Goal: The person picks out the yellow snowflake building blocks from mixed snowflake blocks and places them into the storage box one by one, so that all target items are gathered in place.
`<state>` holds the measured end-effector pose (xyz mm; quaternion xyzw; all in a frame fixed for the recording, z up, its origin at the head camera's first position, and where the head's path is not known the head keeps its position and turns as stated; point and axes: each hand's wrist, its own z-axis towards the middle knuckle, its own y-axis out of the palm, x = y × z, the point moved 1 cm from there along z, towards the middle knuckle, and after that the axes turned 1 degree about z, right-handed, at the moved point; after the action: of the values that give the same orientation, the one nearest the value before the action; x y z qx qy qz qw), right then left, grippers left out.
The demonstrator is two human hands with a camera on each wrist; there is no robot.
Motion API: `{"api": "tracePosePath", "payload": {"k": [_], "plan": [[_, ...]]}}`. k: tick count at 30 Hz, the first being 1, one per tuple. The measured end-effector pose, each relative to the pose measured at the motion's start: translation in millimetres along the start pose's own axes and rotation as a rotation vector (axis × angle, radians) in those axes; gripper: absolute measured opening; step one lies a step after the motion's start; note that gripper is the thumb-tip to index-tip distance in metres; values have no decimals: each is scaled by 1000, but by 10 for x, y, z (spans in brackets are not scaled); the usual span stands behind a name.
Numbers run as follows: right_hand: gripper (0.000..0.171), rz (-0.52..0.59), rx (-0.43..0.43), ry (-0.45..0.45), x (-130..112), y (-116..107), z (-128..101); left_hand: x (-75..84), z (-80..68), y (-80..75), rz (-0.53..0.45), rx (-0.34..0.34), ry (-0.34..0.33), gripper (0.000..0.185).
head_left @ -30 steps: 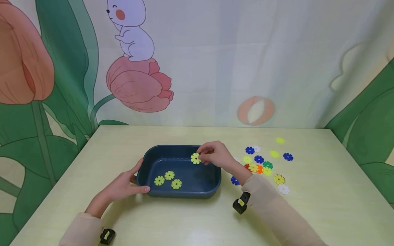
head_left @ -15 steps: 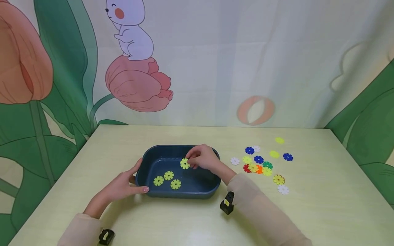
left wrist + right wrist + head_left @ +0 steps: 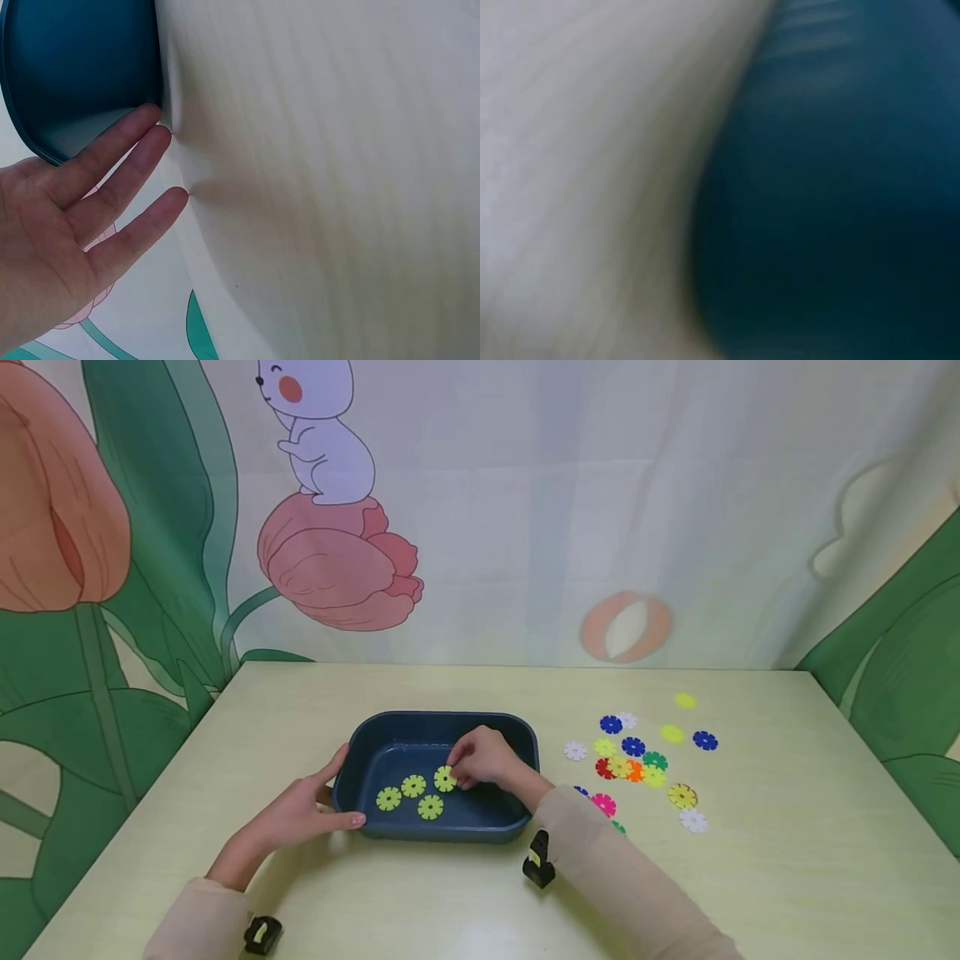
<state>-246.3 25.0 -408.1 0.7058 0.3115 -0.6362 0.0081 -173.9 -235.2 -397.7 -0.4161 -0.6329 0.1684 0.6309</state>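
A dark blue rectangular tray (image 3: 487, 837) sits on the table. My left hand (image 3: 296, 814) rests at the tray's left end, its thumb on the front corner of the rim. In the left wrist view, that hand's fingers (image 3: 135, 232) are straight and spread, with tips against the tray's side and the table. Inside the tray, my right hand (image 3: 487, 758) pinches the right edge of a yellow-green interlocking disc (image 3: 444, 778) low over the floor. Several like it, one a yellow-green disc (image 3: 388, 798), lie to its left. The right wrist view is blurred and shows no hand.
Right of the tray lie several loose discs in mixed colours, among them a blue disc (image 3: 705, 741), a white disc (image 3: 693, 821) and a pink disc (image 3: 603, 805), partly near the right sleeve. A printed curtain (image 3: 480, 527) hangs behind the table (image 3: 787, 860).
My right hand has carried the yellow-green disc left and down, from the tray's far right rim to beside the other discs. My left hand has stayed at the tray's left end.
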Motion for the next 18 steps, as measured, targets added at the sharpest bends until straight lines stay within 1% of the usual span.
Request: {"api": "tracePosePath", "payload": {"k": [4, 10, 12, 18], "plan": [[3, -22, -11, 11, 17, 18, -6, 11, 2, 2, -2, 1, -10, 102], [9, -86, 19, -2, -5, -24, -48, 33, 7, -9, -1, 1, -2, 102], [10, -85, 25, -15, -13, -42, -70, 34, 7, -8, -2, 3, 2, 102], [14, -29, 23, -49, -28, -101, -172, 17, -3, 8, -17, 1, 7, 102]]}}
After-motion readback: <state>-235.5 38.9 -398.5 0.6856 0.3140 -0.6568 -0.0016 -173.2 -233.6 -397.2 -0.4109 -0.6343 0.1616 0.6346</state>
